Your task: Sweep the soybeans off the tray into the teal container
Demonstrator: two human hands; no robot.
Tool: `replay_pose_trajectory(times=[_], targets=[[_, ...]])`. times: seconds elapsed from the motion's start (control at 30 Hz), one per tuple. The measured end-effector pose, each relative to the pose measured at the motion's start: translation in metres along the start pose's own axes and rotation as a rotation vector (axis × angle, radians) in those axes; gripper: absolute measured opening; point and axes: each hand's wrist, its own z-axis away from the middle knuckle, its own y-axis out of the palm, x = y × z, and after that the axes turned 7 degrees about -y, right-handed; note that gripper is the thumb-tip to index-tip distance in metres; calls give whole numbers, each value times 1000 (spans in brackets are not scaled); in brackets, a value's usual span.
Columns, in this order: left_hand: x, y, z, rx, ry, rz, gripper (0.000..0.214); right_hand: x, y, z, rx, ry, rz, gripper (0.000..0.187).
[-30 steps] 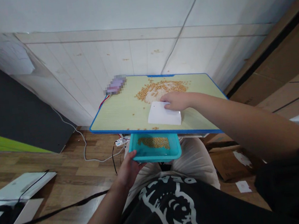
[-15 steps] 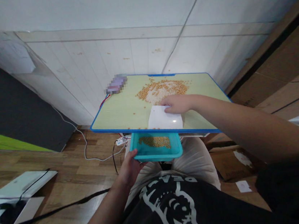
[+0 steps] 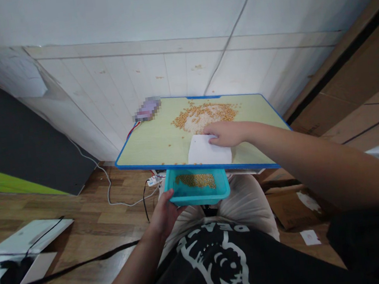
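My left hand [image 3: 165, 214] grips the near left corner of a teal plastic tray [image 3: 196, 200], thumb over the rim and fingers beneath. Yellowish beans [image 3: 196, 181] lie in the tray, which sits just under the table's front edge. On the tabletop, my right hand [image 3: 225, 133] is closed on the far edge of a white flat scraper [image 3: 207, 151], which rests near the front edge. Beyond it spreads a pile of yellow beans [image 3: 220, 109] mixed with pale, rice-like grains [image 3: 197, 122]. My right fingertips are at the near side of this pile and partly hidden.
The small table [image 3: 141, 143] has a blue rim and stands against a white wall [image 3: 153, 68]. A blurred-out purplish item [image 3: 147, 109] with cords lies at its back left corner. Cardboard boxes [image 3: 352, 94] rise at the right. A power strip [image 3: 154, 180] and cables are below left.
Almost nothing differs. The view has shifted slightly, while both hands keep their holds on the tray and the scraper.
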Motion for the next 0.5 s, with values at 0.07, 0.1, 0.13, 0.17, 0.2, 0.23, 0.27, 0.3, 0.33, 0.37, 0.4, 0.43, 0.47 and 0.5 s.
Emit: replay_pose_trajectory(times=[0.07,0.1,0.13,0.17,0.2,0.23,0.27,0.3,0.33,0.37,0.4,0.43,0.47,0.5], targets=[[0,0,0,-7,-4,0,60,0,1,3,-6,-10,1,28],[0,0,1,-10,-7,1,59,-1,2,5,-9,-12,-2,28],[-1,0,1,-10,-7,3,59,-1,2,7,-13,-10,-6,29],[-1,0,1,-8,-6,4,59,-1,2,9,-20,-3,-11,29],[-1,1,1,-3,-2,4,59,-1,2,11,-30,8,-16,29],[-1,1,1,2,3,4,60,0,2,12,-41,22,-21,30],[-1,1,1,7,7,5,62,1,1,13,-49,37,-26,30],[-1,1,2,11,10,5,63,2,0,14,-52,53,-30,30],[-1,1,2,15,12,7,64,3,-1,14,-55,69,-32,30],[-1,1,2,18,13,11,64,4,-2,13,-57,84,-31,31],[-1,1,2,20,13,15,63,4,-4,13,-61,97,-29,31],[-1,0,2,18,13,17,62,5,-5,11,-70,106,-25,31],[-1,-2,2,13,13,20,61,4,-7,10,-83,112,-20,32],[-1,-4,2,9,14,21,60,4,-9,8,-102,116,-13,32]])
